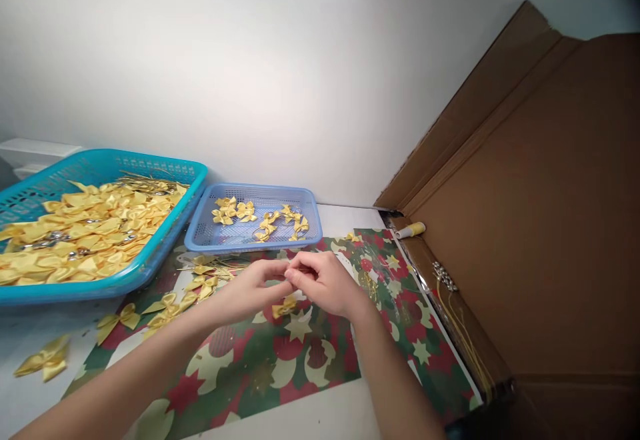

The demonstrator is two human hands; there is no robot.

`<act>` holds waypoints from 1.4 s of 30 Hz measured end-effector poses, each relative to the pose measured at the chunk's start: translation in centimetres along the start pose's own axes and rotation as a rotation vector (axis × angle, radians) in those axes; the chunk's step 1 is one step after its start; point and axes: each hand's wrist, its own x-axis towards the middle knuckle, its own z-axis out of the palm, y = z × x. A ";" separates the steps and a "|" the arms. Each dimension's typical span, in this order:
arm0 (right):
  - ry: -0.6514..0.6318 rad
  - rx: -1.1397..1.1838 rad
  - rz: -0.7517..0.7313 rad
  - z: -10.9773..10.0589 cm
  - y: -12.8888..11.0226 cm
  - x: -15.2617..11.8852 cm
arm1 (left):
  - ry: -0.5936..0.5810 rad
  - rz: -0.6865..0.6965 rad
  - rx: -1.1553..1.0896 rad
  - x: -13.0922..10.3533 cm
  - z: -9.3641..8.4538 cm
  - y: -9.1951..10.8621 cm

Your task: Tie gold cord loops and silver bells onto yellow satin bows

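Over the patterned sheet, the fingertips of my left hand (260,288) and my right hand (327,283) meet in a pinch. Whatever they hold is hidden by the fingers. Just below them shows a yellow ribbon bow (285,307); I cannot tell whether it hangs from my fingers or lies on the sheet. To the left of my left hand, several loose yellow bows (170,308) lie in a row beside thin gold wire ties (220,267).
A turquoise basket (135,273) heaped with yellow bows stands at left. Behind my hands, a blue tray (250,248) holds several bow pieces. Cardboard (525,227) walls the right side, with a thread spool (411,230) and silvery beads on gold ties (445,277) along its base.
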 end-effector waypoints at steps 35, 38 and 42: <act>0.011 -0.355 -0.128 -0.2 2.5 1.3 | 0.033 -0.105 -0.354 0.5 0.3 -4.3; 0.050 -0.380 -0.119 -0.4 2.9 1.4 | 0.000 -0.162 -0.558 0.5 0.3 -4.2; 0.154 -0.391 -0.102 -0.4 3.3 1.7 | -0.036 -0.175 -0.640 0.4 0.3 -4.1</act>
